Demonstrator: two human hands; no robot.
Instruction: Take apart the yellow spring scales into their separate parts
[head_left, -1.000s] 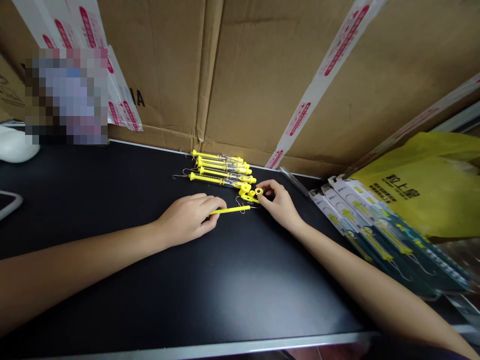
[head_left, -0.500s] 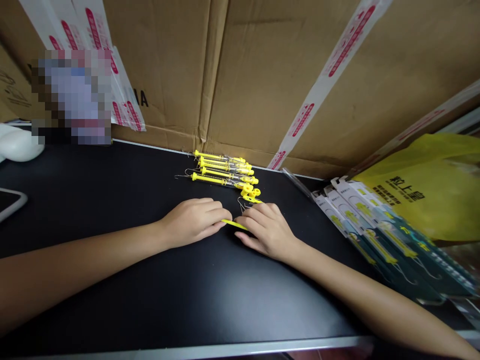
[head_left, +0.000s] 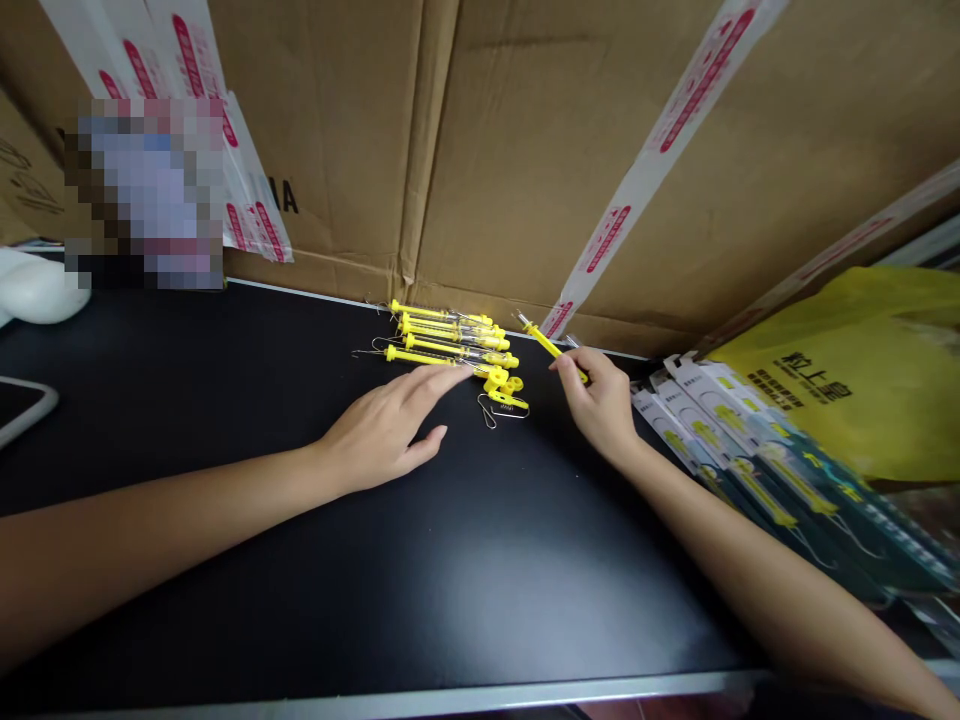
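Right hand [head_left: 600,403]: pinches the yellow rod [head_left: 546,343], now right of the yellow tube row [head_left: 439,347].
Left hand [head_left: 390,422]: fingers outstretched at the row's near side, the rod held earlier gone from its grasp.

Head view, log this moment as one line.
left hand: open, at yellow tools, contact unclear | right hand: holding yellow rod | boxes: right side

Yellow bag [head_left: 862,330], 3 o'clock: large black characters "粒上皇"; smaller lines beneath too fine to read.
Cardboard box [head_left: 345,130], 10 o'clock: black lettering ending in "A".
Tape [head_left: 643,180], between 1 and 2 o'clock: red labels [head_left: 709,82], writing blurred.
Packets [head_left: 739,440], toward 4 o'clock: print illegible.
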